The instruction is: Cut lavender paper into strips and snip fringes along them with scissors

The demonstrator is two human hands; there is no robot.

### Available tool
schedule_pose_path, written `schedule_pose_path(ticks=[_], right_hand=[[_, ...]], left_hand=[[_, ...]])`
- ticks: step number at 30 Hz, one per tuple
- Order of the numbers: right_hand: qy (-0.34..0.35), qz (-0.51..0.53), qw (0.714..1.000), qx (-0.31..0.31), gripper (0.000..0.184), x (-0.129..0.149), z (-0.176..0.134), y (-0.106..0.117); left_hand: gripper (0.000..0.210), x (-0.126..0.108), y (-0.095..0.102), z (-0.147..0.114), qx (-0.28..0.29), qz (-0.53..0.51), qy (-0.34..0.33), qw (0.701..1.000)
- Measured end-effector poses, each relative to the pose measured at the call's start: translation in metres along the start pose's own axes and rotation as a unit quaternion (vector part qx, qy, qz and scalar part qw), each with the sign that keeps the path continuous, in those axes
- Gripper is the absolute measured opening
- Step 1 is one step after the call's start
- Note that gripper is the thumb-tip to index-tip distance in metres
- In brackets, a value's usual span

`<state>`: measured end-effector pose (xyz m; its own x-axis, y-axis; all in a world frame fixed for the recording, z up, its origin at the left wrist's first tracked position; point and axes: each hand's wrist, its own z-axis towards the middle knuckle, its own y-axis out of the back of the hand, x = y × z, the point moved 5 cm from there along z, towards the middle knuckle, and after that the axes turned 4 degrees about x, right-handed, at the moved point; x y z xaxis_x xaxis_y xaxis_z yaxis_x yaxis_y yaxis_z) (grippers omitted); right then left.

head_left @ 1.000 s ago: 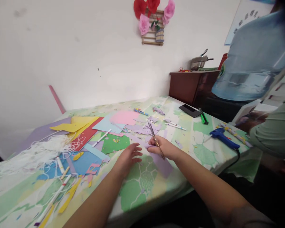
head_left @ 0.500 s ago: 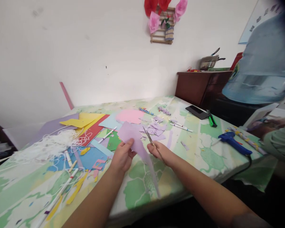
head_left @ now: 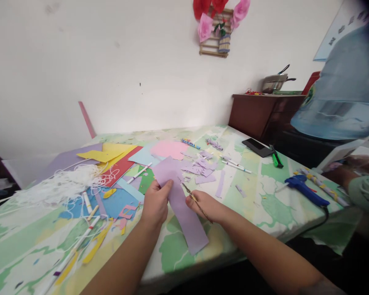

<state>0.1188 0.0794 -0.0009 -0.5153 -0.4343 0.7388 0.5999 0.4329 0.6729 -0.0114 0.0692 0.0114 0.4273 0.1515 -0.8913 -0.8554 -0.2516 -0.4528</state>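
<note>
L hand (head_left: 156, 205) pinches lilac paper (head_left: 190, 233) btwn thumb & fingers, approx. mid-length. Paper's in front of the person, over the table (head_left: 178, 266), slanting: wide end up & L, straight end down twd the front edge. R hand (head_left: 206, 205) is curled round scissors (head_left: 199, 203), blades pointing up-L at the paper's R edge; can't tell if they touch it. Hands are apart, paper & scissors btwn.

Front L: yellow strips (head_left: 94, 248) & a few pens, some under loose white string (head_left: 64, 184). Next, blue sheet (head_left: 113, 205) w/ pink cutouts (head_left: 127, 212) at its R side. Far R: blue glue gun (head_left: 307, 194) w/ black cord, beside a wrapped stick (head_left: 322, 184); another person's sleeve (head_left: 364, 190) just past that.

Mid table: green sheet (head_left: 146, 184) partly covered, red sheet (head_left: 119, 166) under string, lilac scraps (head_left: 199, 166) beyond the scissors, 2 white pens (head_left: 236, 166) R of those. Green knife (head_left: 276, 159) lies by a flat black slab (head_left: 256, 147) nr the R edge.

Farther: pink sheet (head_left: 167, 150), 2 short decorated sticks (head_left: 190, 143). Behind: brown cabinet (head_left: 252, 114) w/ pot (head_left: 275, 83) on top, big water bottle (head_left: 341, 110) to its R, paper flowers (head_left: 205, 28) on the wall.
</note>
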Motion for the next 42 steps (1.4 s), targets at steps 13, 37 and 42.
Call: schedule_pose_path(ticks=[13, 37, 42], right_hand=[[-0.043, -0.050, 0.997, -0.029, 0.032, 0.003, 0.005, -0.009], [-0.037, -0.117, 0.987, -0.100, 0.042, 0.000, 0.007, -0.012], [-0.038, -0.097, 0.990, -0.091, 0.043, -0.002, 0.008, -0.015]], left_hand=[[0.029, 0.001, 0.000, -0.002, -0.007, 0.015, -0.030, 0.999], [0.025, -0.002, -0.004, -0.004, 0.017, 0.006, -0.005, 1.000], [0.026, -0.004, -0.005, -0.005, 0.029, 0.012, -0.004, 1.000]])
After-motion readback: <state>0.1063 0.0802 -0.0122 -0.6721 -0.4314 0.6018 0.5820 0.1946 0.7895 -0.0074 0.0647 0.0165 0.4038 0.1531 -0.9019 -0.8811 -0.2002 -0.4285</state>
